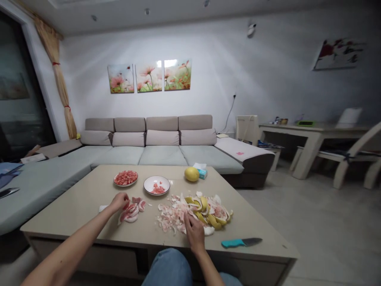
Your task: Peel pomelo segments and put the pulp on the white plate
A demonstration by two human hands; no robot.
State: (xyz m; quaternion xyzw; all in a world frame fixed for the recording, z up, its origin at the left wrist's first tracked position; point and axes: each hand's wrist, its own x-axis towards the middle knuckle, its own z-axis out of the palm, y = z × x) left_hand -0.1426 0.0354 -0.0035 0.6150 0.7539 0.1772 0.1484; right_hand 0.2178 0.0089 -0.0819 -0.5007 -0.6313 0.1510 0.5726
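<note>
My left hand (120, 201) is closed at the left edge of a small heap of pomelo segments (131, 216), its fingertips on one of them. My right hand (195, 230) is low over the heap of pale membrane scraps (172, 217), fingers closed; whatever they pinch is hidden. Yellow-green pomelo peel (212, 220) with white pith lies just right of that hand. Behind the segments, a plate (125, 185) is heaped with pink pulp pieces. A white bowl (150, 185) beside it holds a few more pieces.
A knife (233, 243) with a turquoise handle lies near the table's front right edge, blade to the right. A whole yellow pomelo (191, 174) and a tissue pack (203, 173) are at the back of the table (74, 210). Behind stands a long sofa (162, 155).
</note>
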